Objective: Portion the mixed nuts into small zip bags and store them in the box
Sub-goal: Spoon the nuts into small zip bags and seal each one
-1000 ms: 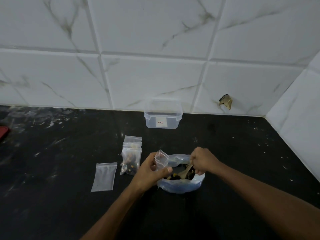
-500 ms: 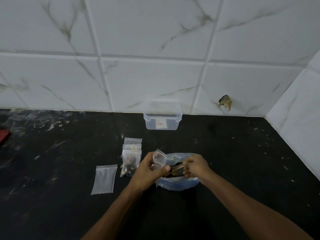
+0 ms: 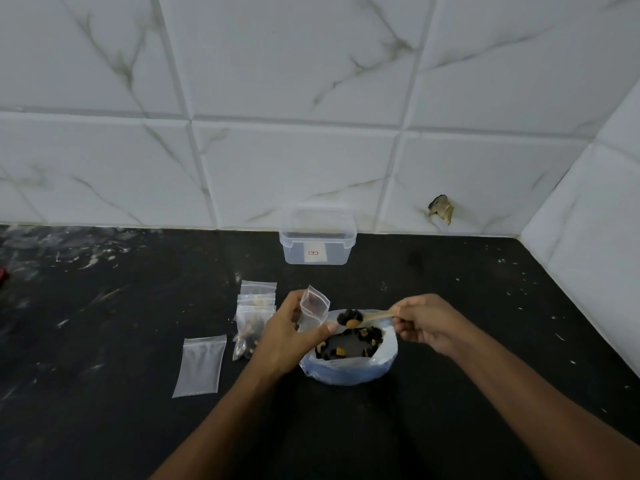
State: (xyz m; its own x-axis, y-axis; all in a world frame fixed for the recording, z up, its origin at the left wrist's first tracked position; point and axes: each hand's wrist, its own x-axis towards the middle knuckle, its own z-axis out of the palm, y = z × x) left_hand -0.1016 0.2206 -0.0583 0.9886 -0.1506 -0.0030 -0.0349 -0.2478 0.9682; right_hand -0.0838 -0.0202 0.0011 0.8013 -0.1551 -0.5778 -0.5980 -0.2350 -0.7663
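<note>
From the head view, the left hand (image 3: 287, 336) pinches a small empty zip bag (image 3: 314, 308) between thumb and fingers (image 3: 323, 329), holding it upright with its mouth up, just left of and above the nut bag's rim. The right hand (image 3: 424, 322) has its fingers curled round the handle of a spoon (image 3: 367, 317), which lies nearly level. The spoon's bowl carries a few dark pieces and one tan piece and sits just right of the held bag, above the far rim of the nut bag (image 3: 349, 370). That bag is a clear bluish plastic one, rolled open, standing on the dark tabletop (image 3: 450, 410) between the two hands, with dark and tan nuts (image 3: 349, 342) scattered inside it.

Left of the left hand lies a small pile of filled zip bags (image 3: 254, 317), overlapping one another, partly hidden by the hand. Further left and nearer, a flat empty zip bag (image 3: 201, 365) lies alone on the tabletop, apart from the pile.

The box (image 3: 317, 242) is a clear plastic tub, open-topped, with a small label on its front; it stands at the back of the tabletop against the white marbled tiles (image 3: 294, 161), well apart from the hands. A chipped spot (image 3: 441, 213) marks the tile to its right.
</note>
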